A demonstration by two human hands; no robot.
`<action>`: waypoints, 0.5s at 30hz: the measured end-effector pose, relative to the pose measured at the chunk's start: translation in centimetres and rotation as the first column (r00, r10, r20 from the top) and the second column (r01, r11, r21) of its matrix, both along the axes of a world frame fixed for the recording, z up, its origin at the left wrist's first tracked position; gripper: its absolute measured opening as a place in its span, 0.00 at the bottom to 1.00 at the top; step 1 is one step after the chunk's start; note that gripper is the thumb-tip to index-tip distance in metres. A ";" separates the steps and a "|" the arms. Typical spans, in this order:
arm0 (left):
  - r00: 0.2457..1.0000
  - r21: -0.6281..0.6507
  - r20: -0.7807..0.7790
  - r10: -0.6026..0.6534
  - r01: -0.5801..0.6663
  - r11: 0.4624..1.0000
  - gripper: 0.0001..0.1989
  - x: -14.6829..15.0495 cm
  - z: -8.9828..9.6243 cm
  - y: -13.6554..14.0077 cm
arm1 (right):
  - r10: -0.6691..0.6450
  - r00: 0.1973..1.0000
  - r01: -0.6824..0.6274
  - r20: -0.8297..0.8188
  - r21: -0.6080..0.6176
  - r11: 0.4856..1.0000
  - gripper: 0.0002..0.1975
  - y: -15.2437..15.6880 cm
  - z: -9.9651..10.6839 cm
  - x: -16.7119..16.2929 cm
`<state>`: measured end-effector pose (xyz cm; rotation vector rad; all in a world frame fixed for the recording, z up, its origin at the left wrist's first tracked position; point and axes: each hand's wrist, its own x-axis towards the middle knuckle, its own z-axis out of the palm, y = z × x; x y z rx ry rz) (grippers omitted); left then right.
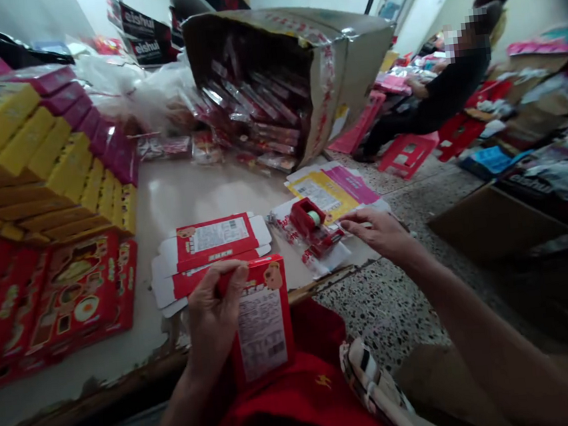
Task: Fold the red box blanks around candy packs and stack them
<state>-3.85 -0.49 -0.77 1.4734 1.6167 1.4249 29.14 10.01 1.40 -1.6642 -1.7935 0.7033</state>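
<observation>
My left hand (217, 306) grips a red cardboard box (262, 329) by its upper left side and holds it upright at the table's front edge. A white printed label panel on the box faces me. My right hand (376, 231) is just right of a red tape dispenser (309, 220), its thumb and fingers pinched together near the cutting end. Whatever is between those fingertips is too small to make out. Clear printed plastic wrappers (326, 262) lie under and around the dispenser. Flattened red cartons (214, 243) with white flaps lie behind the held box.
Red boxes (71, 294) and stacked yellow boxes (31, 150) fill the table's left. A large carton (349, 53) on its side spills plastic-wrapped packets (264, 108). Yellow and purple flattened cartons (332, 191) lie at the right edge. Beyond, a person (452, 83) sits near red stools (409, 154).
</observation>
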 end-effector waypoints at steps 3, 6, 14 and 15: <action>0.996 -0.062 0.058 -0.064 0.067 0.996 0.10 2.5 -1.6 0.6 | 0.146 0.986 -0.159 -0.080 -0.198 0.967 0.19 1.8 -1.8 0.9; 0.993 -0.138 0.074 -0.089 0.099 0.985 0.12 3.1 -2.8 0.8 | 0.142 0.963 -0.199 -0.229 -0.247 0.949 0.19 2.9 -2.8 0.0; 0.949 -0.270 0.204 -0.240 0.291 0.918 0.14 3.2 -3.2 2.1 | -0.090 0.906 0.063 -0.414 -0.077 0.995 0.13 -0.7 -0.9 -1.2; 0.945 -0.279 0.219 -0.244 0.300 0.912 0.15 3.3 -3.1 2.3 | -0.117 0.887 0.074 -0.446 -0.111 0.991 0.14 -1.7 -0.9 -1.2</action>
